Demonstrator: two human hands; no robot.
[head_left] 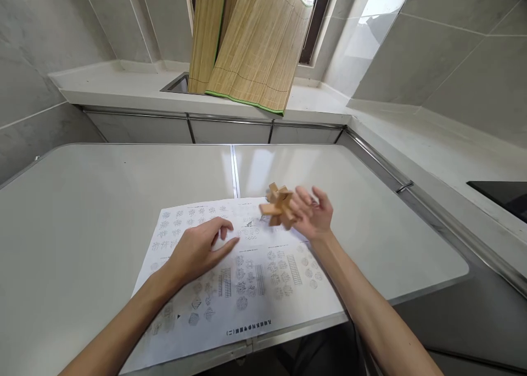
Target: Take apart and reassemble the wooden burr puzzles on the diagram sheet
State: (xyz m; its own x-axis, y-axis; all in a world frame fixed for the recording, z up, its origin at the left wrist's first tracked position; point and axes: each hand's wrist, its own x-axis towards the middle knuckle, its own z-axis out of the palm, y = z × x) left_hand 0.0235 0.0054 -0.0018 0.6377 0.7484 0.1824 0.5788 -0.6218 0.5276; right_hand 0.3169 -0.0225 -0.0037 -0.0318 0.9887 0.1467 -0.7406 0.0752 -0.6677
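Observation:
A wooden burr puzzle (pixel 279 205) made of crossed sticks hangs just above the table, held in the fingers of my right hand (pixel 313 213). The hand is slightly blurred and its fingers curl around the puzzle's right side. My left hand (pixel 200 250) rests on a white instruction sheet (pixel 242 277) printed with many small puzzle diagrams. Its fingers are loosely bent, the index finger lying on the paper, with nothing in them. The sheet lies on a white table (pixel 82 217) near its front edge.
A rolled bamboo mat (pixel 251 41) leans against the window at the back, standing in a sink (pixel 178 84) on a white counter (pixel 123 90). A black cooktop (pixel 502 196) sits on the counter at the right. A seam runs down the table's middle.

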